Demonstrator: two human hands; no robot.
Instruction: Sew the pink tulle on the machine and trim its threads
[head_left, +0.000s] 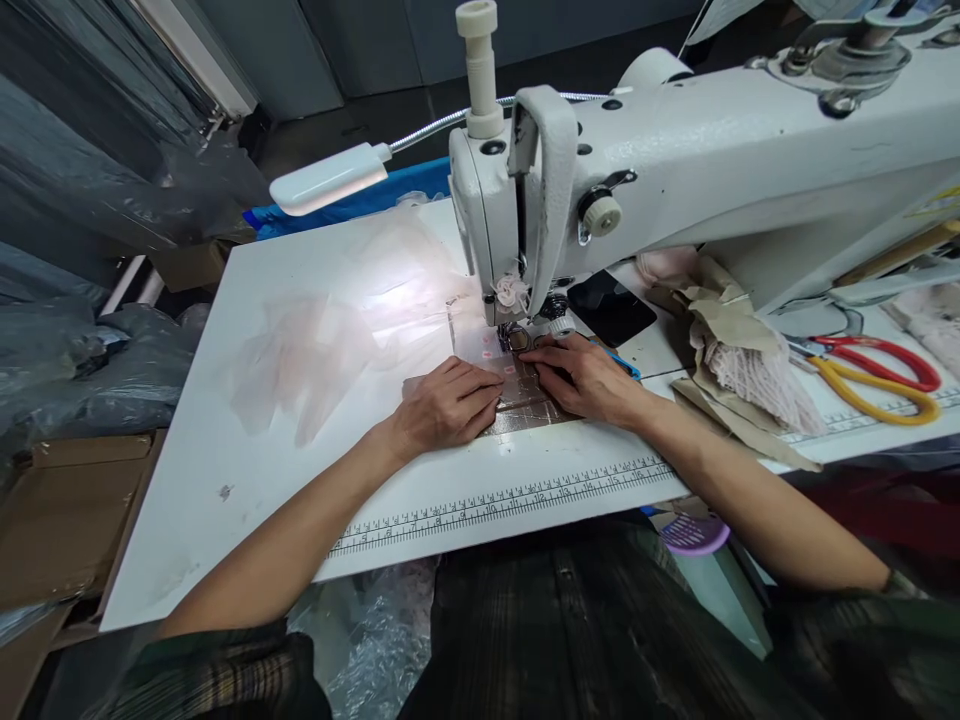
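Observation:
A white sewing machine (487, 220) stands over the table, its presser foot (516, 338) down near a small sheer piece with pink spots (487, 352). My left hand (454, 400) lies palm down just left of the foot, fingers stretched out and resting on the metal-looking plate (517, 412). To the right of the foot is my right hand (581, 378), its index finger reaching close to the needle area and its thumb a little apart. What lies under the fingertips is partly hidden. Sheer pale pink fabric (300, 355) spreads over the table on the left.
A lamp (330, 180) lights the table from the left. Scissors with red and yellow handles (874, 385) lie at the right, beside a lace bundle in brown paper (739, 350). A black phone-like slab (611, 308) is behind my right hand. A printed ruler (502, 502) edges the table (247, 540).

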